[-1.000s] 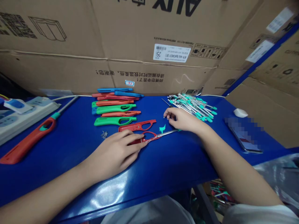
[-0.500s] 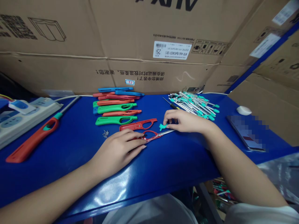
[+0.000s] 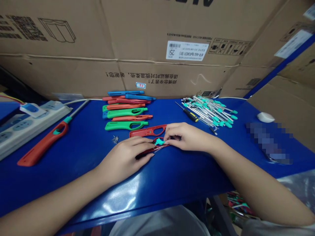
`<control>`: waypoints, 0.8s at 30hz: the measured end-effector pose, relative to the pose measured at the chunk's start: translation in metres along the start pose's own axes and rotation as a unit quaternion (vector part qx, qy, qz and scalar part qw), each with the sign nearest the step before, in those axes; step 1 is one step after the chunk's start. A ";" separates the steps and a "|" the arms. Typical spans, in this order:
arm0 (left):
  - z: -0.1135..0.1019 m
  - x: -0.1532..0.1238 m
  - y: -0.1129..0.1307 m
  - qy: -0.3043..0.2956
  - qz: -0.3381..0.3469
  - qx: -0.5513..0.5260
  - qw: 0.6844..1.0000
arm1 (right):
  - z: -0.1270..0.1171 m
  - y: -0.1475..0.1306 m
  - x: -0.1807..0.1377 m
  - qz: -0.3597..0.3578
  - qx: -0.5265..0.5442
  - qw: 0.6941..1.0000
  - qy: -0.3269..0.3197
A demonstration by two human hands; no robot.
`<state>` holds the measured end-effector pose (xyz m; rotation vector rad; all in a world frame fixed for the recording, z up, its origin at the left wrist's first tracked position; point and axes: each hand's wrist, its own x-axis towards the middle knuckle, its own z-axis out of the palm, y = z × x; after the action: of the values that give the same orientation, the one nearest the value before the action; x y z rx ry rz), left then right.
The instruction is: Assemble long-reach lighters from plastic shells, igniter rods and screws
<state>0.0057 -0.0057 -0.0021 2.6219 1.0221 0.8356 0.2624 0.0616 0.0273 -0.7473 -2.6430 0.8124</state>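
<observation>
My left hand lies on the table with its fingers closed on a red lighter half-shell, much of which is hidden under them. Between the fingertips of my right hand is a small teal trigger, held over the shell's loop opening. A second red half-shell lies just behind, inner side up. To the left of it is a little heap of screws. Several blue, red and green lighter shells are stacked in a row farther back.
A pile of metal tubes with teal ends lies back right, a screwdriver beside it. At left are a whole red lighter and a white power strip. A blurred-out phone and white object sit right. Cardboard walls the back.
My right hand has moved left, bringing the teal trigger from beside the red half-shell to over it. My left hand keeps its hold on the shell. The view has shifted slightly.
</observation>
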 end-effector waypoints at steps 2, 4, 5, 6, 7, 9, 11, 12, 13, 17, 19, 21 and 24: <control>-0.001 0.000 0.000 0.003 -0.016 -0.014 1.000 | 0.001 0.000 0.000 -0.002 0.003 1.000 -0.008; -0.002 0.000 0.001 0.003 -0.034 -0.023 0.999 | -0.001 0.000 -0.001 -0.005 -0.001 1.000 -0.005; -0.002 0.001 0.001 -0.001 -0.043 -0.026 0.999 | -0.002 0.000 -0.001 -0.007 -0.008 1.000 -0.003; -0.002 0.001 0.002 -0.005 -0.052 -0.026 0.998 | -0.003 0.000 -0.002 -0.006 -0.019 1.000 -0.004; -0.002 0.001 0.002 -0.008 -0.060 -0.025 0.998 | -0.004 -0.001 -0.002 -0.002 -0.031 0.999 -0.009; -0.002 0.001 0.002 -0.012 -0.073 -0.020 0.997 | -0.004 -0.002 -0.003 0.004 -0.056 0.998 -0.025; -0.002 0.001 0.002 -0.011 -0.075 -0.013 0.997 | -0.002 -0.004 -0.003 0.010 -0.069 0.997 -0.037; -0.002 0.001 0.002 -0.009 -0.071 -0.008 0.997 | -0.001 -0.004 -0.002 0.012 -0.070 0.997 -0.040; -0.002 0.001 0.002 -0.008 -0.065 -0.004 0.998 | 0.000 -0.005 -0.002 0.013 -0.068 0.997 -0.041; -0.003 0.001 0.002 0.001 -0.039 0.011 0.999 | 0.003 -0.004 0.000 0.009 -0.054 0.998 -0.037; -0.002 0.001 0.002 0.002 -0.033 0.012 0.999 | 0.004 -0.003 0.000 0.004 -0.051 0.998 -0.034; -0.001 0.001 0.002 -0.002 -0.029 0.012 1.000 | 0.005 -0.002 0.001 0.001 -0.050 0.998 -0.032; -0.001 0.001 0.000 -0.003 -0.026 0.006 1.000 | 0.007 0.000 0.002 -0.003 -0.054 0.998 -0.031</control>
<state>0.0061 -0.0054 -0.0011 2.5941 1.0922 0.8111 0.2581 0.0594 0.0225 -0.7518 -2.7623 0.7075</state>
